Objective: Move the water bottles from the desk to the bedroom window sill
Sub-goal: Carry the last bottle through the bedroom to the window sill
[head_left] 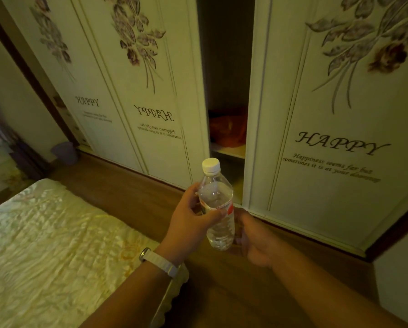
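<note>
A clear plastic water bottle (218, 204) with a white cap and a red-and-white label stands upright in front of me, over the wooden floor. My left hand (191, 221), with a white watch strap on its wrist, grips the bottle's middle, thumb across the label. My right hand (255, 240) holds the bottle's lower part from the right, its fingers hidden behind the bottle. No desk and no window sill are in view.
A white wardrobe (328, 150) with flower prints and "HAPPY" lettering fills the wall ahead; its doors stand apart over a dark gap (226, 91) with something orange inside. A bed (51, 245) with a cream cover lies at the lower left. A small bin (64, 152) stands at the far left.
</note>
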`<state>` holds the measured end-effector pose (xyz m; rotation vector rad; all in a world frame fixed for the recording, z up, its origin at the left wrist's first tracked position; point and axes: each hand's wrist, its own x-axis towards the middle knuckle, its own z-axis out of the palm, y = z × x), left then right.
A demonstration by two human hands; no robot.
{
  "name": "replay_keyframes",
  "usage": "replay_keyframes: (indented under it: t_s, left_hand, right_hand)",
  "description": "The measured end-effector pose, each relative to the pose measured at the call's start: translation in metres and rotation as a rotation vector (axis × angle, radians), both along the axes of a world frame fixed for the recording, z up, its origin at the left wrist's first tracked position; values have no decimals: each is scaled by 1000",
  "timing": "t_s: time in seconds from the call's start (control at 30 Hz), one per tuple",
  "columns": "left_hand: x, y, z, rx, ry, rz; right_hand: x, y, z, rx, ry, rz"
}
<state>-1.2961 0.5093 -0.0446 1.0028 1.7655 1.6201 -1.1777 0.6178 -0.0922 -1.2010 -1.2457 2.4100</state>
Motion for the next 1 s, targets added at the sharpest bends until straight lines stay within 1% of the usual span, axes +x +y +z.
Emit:
replay_keyframes:
  t_s: [0.17, 0.3, 0.4, 0.53, 0.67, 0.8, 1.0]
  left_hand:
    - [-37, 49, 2, -19, 0, -11]
    - [-77, 86, -12, -24, -24, 14]
    - [-117, 115, -26, -29, -46, 38]
    - [-179, 157, -38, -12, -63, 21]
    - [-238, 196, -35, -5, -74, 8]
    - [-297, 226, -29, 21, -66, 6]
    - [-366, 243, -18, 33, -66, 69]
  right_hand:
    - [-37, 49, -2, -12, -18, 19]
    - [-79, 90, -16, -18, -32, 34]
    - [-118, 118, -27, -29, -46, 42]
    - [-175, 156, -26, -15, -59, 10]
    - [-230, 195, -15, -8, -68, -4]
    - [-286, 225, -7, 12, -28, -5]
    - [-364, 250, 0, -11, -39, 62]
